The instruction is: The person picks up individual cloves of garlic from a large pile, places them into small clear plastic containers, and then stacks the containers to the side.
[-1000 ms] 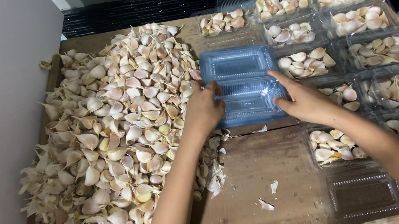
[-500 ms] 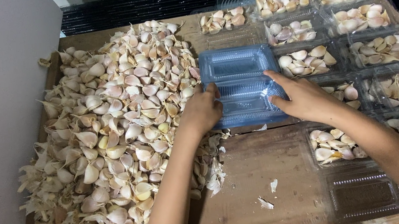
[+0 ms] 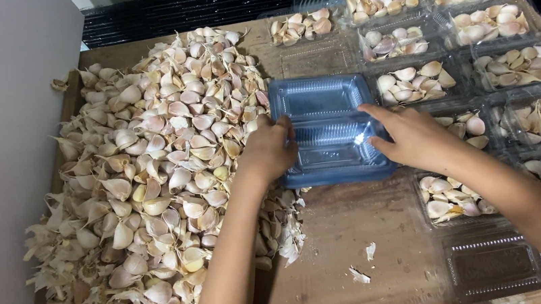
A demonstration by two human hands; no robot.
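Note:
A clear blue-tinted plastic clamshell container (image 3: 327, 115) lies spread out flat and empty on the wooden table (image 3: 336, 253). My left hand (image 3: 269, 151) grips its left edge with fingers curled over the rim. My right hand (image 3: 413, 139) presses on its right edge, fingers spread over the plastic. A big heap of garlic cloves (image 3: 156, 165) covers the table's left half, right beside my left hand.
Several clear trays filled with garlic cloves (image 3: 478, 67) stand in rows on the right. An empty clear tray (image 3: 494, 269) lies at the front right. Bits of garlic skin (image 3: 362, 267) are scattered near the front. A pale wall (image 3: 1, 169) runs along the left.
Both hands have stayed on the blue-tinted container. The right hand's fingers have shifted slightly along its right edge, and the container has hardly moved.

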